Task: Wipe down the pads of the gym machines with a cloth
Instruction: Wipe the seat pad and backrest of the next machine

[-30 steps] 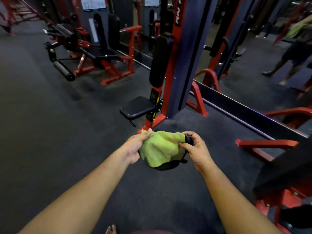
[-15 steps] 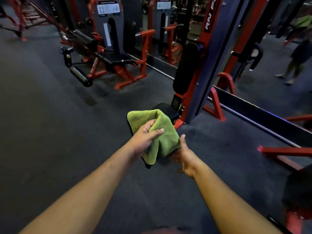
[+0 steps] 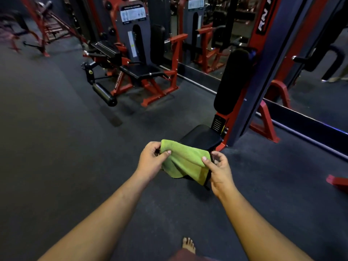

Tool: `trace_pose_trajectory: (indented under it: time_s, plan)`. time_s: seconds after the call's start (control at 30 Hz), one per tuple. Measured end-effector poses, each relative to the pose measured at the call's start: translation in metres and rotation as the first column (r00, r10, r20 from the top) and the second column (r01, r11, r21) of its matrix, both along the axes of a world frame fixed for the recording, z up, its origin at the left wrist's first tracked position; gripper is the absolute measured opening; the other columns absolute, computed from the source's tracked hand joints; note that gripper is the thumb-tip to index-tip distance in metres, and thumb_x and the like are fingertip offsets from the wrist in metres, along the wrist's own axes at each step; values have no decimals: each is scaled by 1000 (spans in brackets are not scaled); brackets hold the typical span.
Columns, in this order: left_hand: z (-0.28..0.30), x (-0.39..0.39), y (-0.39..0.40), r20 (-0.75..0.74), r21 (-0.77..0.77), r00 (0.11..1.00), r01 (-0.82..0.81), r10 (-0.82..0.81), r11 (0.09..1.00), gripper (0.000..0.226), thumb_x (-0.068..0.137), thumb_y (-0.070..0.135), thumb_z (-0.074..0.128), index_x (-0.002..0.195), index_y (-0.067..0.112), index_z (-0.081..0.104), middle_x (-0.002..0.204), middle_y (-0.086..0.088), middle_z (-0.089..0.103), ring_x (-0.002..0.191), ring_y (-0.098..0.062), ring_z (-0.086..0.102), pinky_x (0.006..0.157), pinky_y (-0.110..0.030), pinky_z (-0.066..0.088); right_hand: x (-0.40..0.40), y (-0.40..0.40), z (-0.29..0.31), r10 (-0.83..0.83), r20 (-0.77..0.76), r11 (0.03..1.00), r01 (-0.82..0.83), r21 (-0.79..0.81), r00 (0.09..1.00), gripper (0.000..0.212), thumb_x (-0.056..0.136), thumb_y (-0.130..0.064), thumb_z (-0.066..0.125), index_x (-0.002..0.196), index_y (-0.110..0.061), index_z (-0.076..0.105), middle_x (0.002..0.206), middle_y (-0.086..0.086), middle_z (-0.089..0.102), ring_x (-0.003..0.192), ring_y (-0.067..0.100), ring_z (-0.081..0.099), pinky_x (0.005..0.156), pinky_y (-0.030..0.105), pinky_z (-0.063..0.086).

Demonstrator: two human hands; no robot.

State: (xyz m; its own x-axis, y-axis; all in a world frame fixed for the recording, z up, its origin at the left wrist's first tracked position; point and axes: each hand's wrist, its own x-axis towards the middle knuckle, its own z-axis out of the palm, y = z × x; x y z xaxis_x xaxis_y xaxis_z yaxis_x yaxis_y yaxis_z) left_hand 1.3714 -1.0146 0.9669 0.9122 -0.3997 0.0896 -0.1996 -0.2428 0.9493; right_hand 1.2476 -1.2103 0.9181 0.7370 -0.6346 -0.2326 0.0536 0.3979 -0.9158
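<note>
Gym floor; cloth (image 3: 183, 162) pinched between both hands.

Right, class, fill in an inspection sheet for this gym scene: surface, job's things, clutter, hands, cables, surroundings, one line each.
Surface: dark floor, no spills seen.
Job's things: green cloth, stretched between both hands above the floor, touching no pad; nearest black seat pad just beyond it, with upright back pad above; farther machine seat and roller pad.
Clutter: nothing seen.
Hands: left hand pinches the cloth's left edge; right hand pinches its right edge.
Cables: nothing seen clearly.
Surroundings: red machine frames, mirror wall at right, bare foot at bottom.
</note>
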Motion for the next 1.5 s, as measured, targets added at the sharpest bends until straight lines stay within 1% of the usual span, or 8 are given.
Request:
trace_pose_trajectory:
  time_s: [0.13, 0.3, 0.57, 0.7, 0.8, 1.13, 1.3, 1.5]
  plan:
    - [-3, 61, -11, 120, 156, 992, -57, 38, 986, 17, 83, 9, 82, 97, 15, 74, 126, 2, 57, 115, -8, 55, 92, -4, 39, 48, -22, -3, 60, -22, 985, -63, -161, 998, 47, 87, 0, 76, 128, -18, 63, 117, 1, 72, 113, 17, 66, 101, 33, 54]
    - [-21, 122, -30, -8, 88, 1000, -7, 8, 996, 18, 87, 17, 77, 88, 27, 62, 87, 8, 70, 82, -9, 64, 77, -34, 54, 102, -45, -12, 1, -163, 861, -84, -501, 987, 34, 92, -26, 76, 125, -29, 70, 112, -7, 73, 100, 10, 67, 91, 36, 55]
    - [-59, 222, -95, -182, -18, 973, 138, -139, 990, 38, 96, 17, 71, 126, 17, 47, 106, 3, 65, 91, 2, 65, 84, -22, 53, 162, -78, -54, -113, -483, 577, -338, -743, 868, 61, 60, -82, 68, 96, -33, 70, 98, -12, 49, 103, 16, 46, 86, 34, 41]
    - [-90, 268, -126, -244, 32, 915, 337, -320, 941, 30, 99, 22, 68, 127, 21, 59, 114, 9, 66, 101, 4, 65, 85, -15, 52, 176, -81, -92, -172, -526, 618, -325, -716, 833, 39, 72, -77, 60, 85, -40, 60, 99, -17, 52, 105, 15, 51, 91, 41, 46]
    - [-120, 298, -148, -292, 76, 848, 483, -443, 873, 21, 98, 25, 68, 119, 27, 66, 118, 4, 70, 112, -13, 67, 99, -34, 54, 194, -71, -118, -266, -586, 675, -286, -680, 765, 24, 86, -62, 61, 81, -40, 53, 93, -15, 56, 98, 17, 55, 85, 45, 48]
    - [-222, 346, -248, -483, 195, 728, 631, -486, 751, 14, 98, 21, 68, 108, 30, 62, 109, 1, 72, 108, -21, 69, 92, -31, 55, 246, -128, -197, -489, -712, 853, 106, -511, 504, 20, 100, -34, 62, 89, -23, 51, 80, -4, 62, 78, 28, 63, 61, 35, 37]
    - [-321, 363, -306, -601, 295, 715, 614, -357, 732, 14, 91, 35, 70, 101, 27, 64, 106, -2, 76, 101, -25, 72, 93, -54, 57, 281, -196, -263, -630, -689, 746, 32, -666, 359, 24, 99, -39, 58, 110, -18, 59, 108, 7, 68, 106, 35, 61, 87, 48, 46]
    - [-414, 409, -352, -276, 619, 728, 634, -627, 464, 50, 99, 42, 46, 138, 15, 63, 141, -8, 63, 133, -28, 55, 110, -40, 44, 369, -187, -366, -254, -908, 880, -310, -361, 334, 98, 80, -90, 27, 160, -44, -6, 171, 2, -14, 156, 33, -14, 107, 81, 17]
